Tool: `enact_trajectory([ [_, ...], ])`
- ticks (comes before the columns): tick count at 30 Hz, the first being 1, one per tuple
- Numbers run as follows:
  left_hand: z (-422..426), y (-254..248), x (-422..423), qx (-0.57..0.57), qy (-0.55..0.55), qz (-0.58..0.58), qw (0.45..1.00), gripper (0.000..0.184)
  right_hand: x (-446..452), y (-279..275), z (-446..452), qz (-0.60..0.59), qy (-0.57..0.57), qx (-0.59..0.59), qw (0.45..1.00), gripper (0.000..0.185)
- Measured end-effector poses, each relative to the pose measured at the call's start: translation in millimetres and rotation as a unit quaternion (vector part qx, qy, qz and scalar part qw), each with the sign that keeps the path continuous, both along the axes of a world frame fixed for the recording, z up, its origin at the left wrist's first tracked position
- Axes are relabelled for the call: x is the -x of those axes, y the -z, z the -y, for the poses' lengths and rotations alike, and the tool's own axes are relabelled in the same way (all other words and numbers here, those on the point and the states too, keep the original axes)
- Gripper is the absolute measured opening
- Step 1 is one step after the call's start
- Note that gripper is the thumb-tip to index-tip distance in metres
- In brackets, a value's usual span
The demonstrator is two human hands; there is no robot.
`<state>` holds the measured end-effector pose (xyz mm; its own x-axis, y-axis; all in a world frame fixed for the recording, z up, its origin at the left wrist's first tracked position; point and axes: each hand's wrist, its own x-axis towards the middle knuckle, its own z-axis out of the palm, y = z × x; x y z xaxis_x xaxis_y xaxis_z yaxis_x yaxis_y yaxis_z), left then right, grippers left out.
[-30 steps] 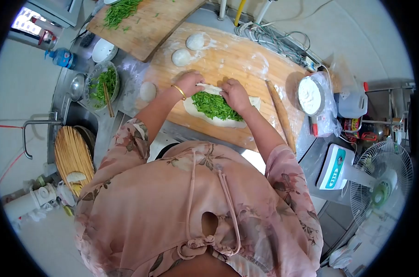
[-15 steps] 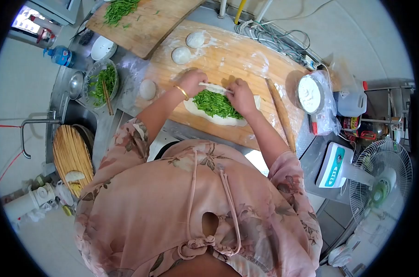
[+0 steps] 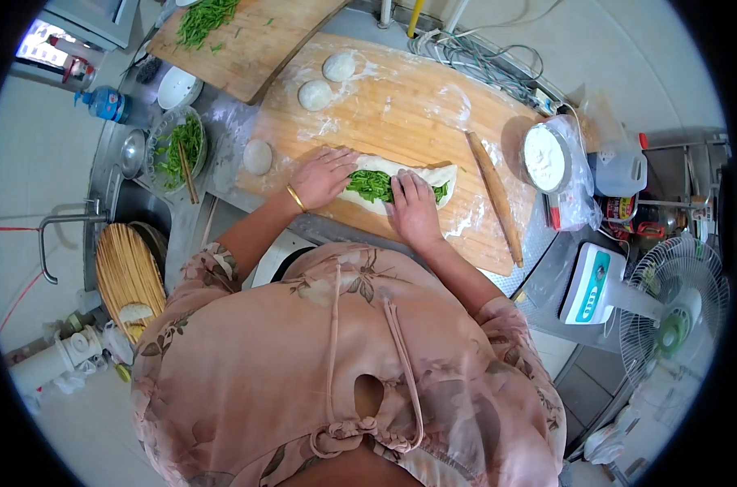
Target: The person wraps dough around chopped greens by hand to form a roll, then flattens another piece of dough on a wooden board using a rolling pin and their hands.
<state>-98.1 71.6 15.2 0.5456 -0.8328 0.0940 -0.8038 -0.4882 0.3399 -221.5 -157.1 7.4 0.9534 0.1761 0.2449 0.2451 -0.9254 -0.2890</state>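
A rolled-out dough sheet (image 3: 433,174) lies on the floured wooden board (image 3: 393,114), its far edge folded toward me over part of the chopped green filling (image 3: 371,186). My left hand (image 3: 323,176), with a gold bangle at its wrist, rests flat on the left end of the dough, fingers extended. On the right part of the dough, my right hand (image 3: 415,209) lies with outstretched fingers over the fold and the greens. Some of the filling is hidden under the fold and the right fingers.
Dough balls (image 3: 315,95) sit at the board's left side. Right of my hand are a rolling pin (image 3: 495,199) and a bowl of flour (image 3: 544,160). A glass bowl of greens (image 3: 173,150) with chopsticks stands left. A scale (image 3: 593,284) and a fan (image 3: 673,308) are at right.
The far dough edge, earlier lifted between both hands, now lies folded over the greens. My hands have moved nearer to me, and their fingers have gone from pinching to lying flat.
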Motion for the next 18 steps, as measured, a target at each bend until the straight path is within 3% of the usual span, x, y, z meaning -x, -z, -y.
enact_trajectory([
  [2,8.0,-6.6,-2.9,-0.033,-0.005,-0.001,0.999,0.036,-0.4,0.2,1.7,-0.003,-0.007,-0.004,1.0,0.05],
  [5,56.0,-12.9,-8.1,0.02,-0.038,0.016,0.999,0.042,1.3,1.1,1.4,-0.007,-0.012,-0.012,1.0,0.05],
  [9,72.7,7.1,-2.1,-0.055,-0.012,-0.004,0.998,0.045,1.0,-1.7,7.8,0.007,-0.021,-0.069,0.997,0.041],
  [13,73.0,10.9,2.5,-0.063,-0.022,-0.008,0.998,0.045,-13.0,-6.2,46.9,0.094,0.029,-0.14,0.985,0.031],
  [15,77.8,6.0,3.7,-0.056,-0.031,-0.009,0.998,0.044,-28.0,-2.4,80.3,0.053,0.042,-0.167,0.984,0.034],
  [18,98.0,-9.1,6.0,-0.016,-0.046,-0.056,0.997,0.042,-44.2,-18.4,108.8,-0.173,0.046,-0.207,0.962,0.036],
])
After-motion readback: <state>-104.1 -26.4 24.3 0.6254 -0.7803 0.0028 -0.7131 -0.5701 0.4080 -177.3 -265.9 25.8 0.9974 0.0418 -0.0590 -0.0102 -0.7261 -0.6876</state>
